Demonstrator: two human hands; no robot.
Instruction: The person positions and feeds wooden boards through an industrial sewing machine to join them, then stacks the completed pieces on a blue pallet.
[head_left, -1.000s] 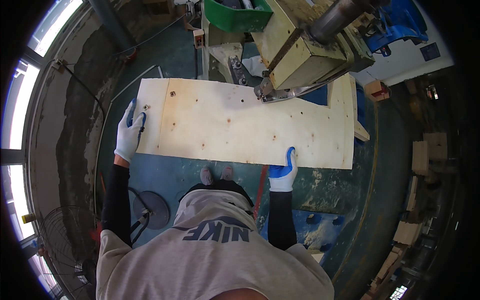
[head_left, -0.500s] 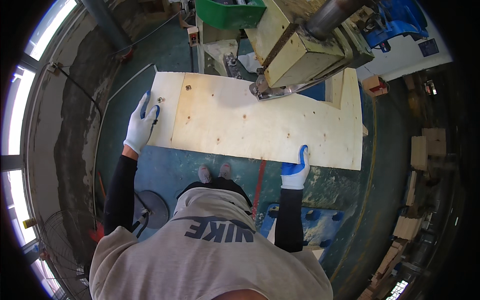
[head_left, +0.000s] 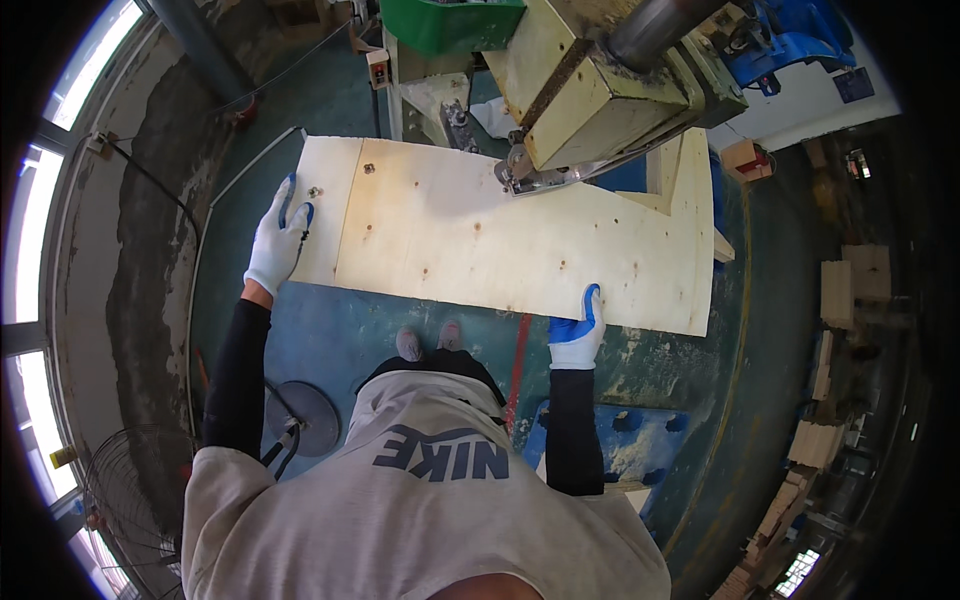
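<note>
Floor [head_left: 340, 325] shows along the board [head_left: 480, 215]'s six-o'clock edge; left grip [head_left: 275, 243] pinches its nine-o'clock end, right grip [head_left: 575, 341] its five-o'clock edge.

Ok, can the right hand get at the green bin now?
Probably not: the right hand grips the near edge of the plywood panel, which lies between it and the green bin.

Panel [head_left: 500, 220] before you, machine [head_left: 610, 110] beyond it
Your left hand [head_left: 276, 242] is at the panel's left end, your right hand [head_left: 577, 335] at its near edge, right of centre; a fan [head_left: 130, 485] is to your left, windows [head_left: 28, 240] further left
</note>
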